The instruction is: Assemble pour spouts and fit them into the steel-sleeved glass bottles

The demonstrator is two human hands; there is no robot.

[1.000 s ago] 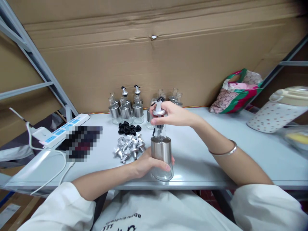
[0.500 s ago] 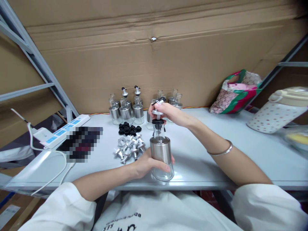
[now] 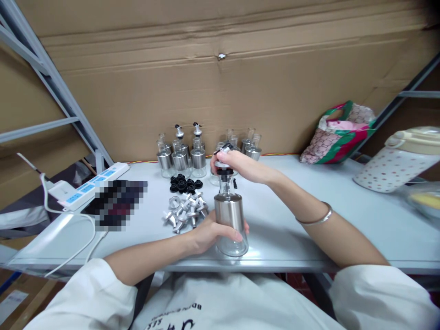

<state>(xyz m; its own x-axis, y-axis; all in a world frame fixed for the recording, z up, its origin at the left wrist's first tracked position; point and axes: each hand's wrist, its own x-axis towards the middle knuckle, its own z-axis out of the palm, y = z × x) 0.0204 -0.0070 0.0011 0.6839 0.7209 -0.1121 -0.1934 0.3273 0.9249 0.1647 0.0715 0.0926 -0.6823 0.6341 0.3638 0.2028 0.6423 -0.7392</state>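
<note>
A glass bottle with a steel sleeve [image 3: 229, 208] stands upright near the table's front edge. My left hand [image 3: 215, 231] is closed round its lower part, thumb across the front. Over the bottle's mouth, my right hand [image 3: 237, 162] grips a silver pourer [image 3: 223, 158] with a black tip. A black stopper [image 3: 225, 172] sits at the neck, just under the pourer. To the left lie a pile of silver pourer tops [image 3: 185, 211] and a heap of black stoppers [image 3: 184, 183].
Several steel-sleeved bottles [image 3: 179, 160] stand at the back, two with pourers fitted. A power strip [image 3: 94, 185] and a blurred-out dark object [image 3: 118, 201] lie left. A patterned bag [image 3: 338, 135] and a dotted jug [image 3: 395, 162] stand right, before cardboard [image 3: 220, 101].
My right hand and the pourer have come down slightly, so less of the pourer's stem shows above the black stopper. My left hand still holds the bottle in the same place.
</note>
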